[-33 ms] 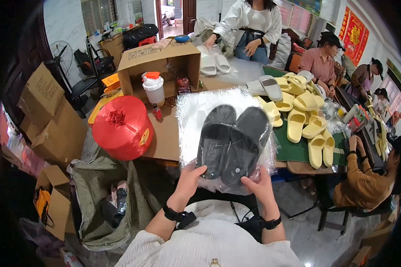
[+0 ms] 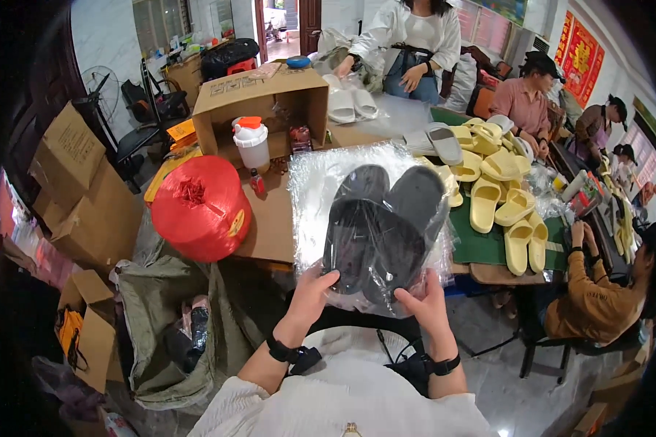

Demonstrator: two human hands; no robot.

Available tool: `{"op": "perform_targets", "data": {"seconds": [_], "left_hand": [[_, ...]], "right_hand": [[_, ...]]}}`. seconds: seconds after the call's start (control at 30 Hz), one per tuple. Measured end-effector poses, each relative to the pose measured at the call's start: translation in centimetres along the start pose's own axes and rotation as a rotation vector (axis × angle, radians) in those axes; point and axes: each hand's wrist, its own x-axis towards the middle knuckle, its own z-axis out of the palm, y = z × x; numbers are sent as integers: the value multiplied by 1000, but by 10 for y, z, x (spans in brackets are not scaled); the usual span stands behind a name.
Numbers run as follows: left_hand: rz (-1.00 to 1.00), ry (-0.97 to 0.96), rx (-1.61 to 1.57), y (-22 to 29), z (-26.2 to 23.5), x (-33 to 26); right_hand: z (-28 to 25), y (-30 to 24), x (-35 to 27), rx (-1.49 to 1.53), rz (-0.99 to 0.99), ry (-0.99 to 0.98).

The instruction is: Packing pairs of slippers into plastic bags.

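A pair of black slide slippers [image 2: 350, 237] lies side by side in a clear plastic bag, held up in front of me. My left hand [image 2: 311, 295] grips its near left corner, thumb on top. At the near right corner my right hand [image 2: 425, 300] pinches the bag the same way. Fingers under the bag are mostly hidden. Behind and beneath the slippers, a stack of clear plastic bags [image 2: 307, 186] rests on the table.
A red twine roll [image 2: 197, 211], a white cup [image 2: 252, 149] and a cardboard box [image 2: 262, 91] stand left. Yellow slippers [image 2: 485, 204] are heaped on a green mat [image 2: 466, 237] at right. A green sack [image 2: 149, 291] sits below left. Several people work at the back and right.
The bagged slippers have tilted slightly, their far ends now a little higher in the picture. Both hands keep their grip in nearly the same place.
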Motion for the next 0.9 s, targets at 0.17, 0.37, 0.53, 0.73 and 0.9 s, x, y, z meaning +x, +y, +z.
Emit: {"op": "perform_targets", "data": {"seconds": [0.17,0.37,0.53,0.73,0.9], "left_hand": [[36,-82,19,-6,17,-9],[-29,37,61,-4,4,-24],[200,171,148,34,-48,-51],[238,502,456,144,-120,-128],[159,831,781,218,-146,-232]], "right_hand": [[30,-14,-4,131,-153,63],[27,-39,3,-78,-90,-266],[18,-23,45,-221,-337,-343],[34,24,112,-827,-524,-31],[42,68,119,-1040,-485,43]]}}
